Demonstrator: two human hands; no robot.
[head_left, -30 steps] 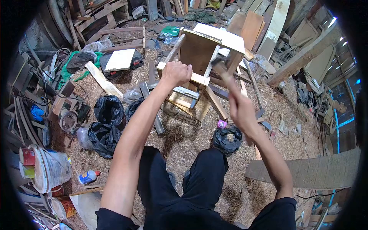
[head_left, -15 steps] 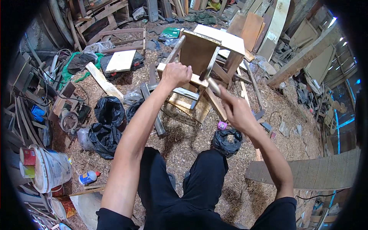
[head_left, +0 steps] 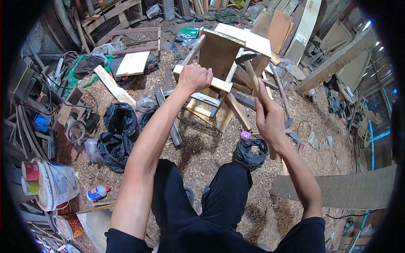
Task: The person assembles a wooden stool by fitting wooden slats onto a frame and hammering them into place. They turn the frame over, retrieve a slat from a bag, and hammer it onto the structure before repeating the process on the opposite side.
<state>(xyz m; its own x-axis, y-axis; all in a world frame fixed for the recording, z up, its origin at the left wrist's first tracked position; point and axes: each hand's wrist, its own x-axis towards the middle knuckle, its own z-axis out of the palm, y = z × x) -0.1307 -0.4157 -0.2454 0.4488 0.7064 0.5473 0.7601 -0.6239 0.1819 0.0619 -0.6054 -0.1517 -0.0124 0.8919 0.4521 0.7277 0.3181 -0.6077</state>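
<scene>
A small wooden cabinet frame stands ahead of me, with a pale board across its top and an open box-like space inside. My left hand is closed around its near rail, thumb along the top edge. In my right hand is a hammer, gripped around the handle. The hammer's dark metal head hangs above the frame's right-hand rail, clear of my left hand.
Wood shavings cover the floor. Black plastic bags stand at the left and another bag below the hammer hand. A white bucket and glue bottle are at lower left. A thick plank juts in from the right.
The hammer has risen from beside the frame's near right corner, its head now higher and farther out. My right hand has shifted slightly right; my left hand keeps its place on the rail.
</scene>
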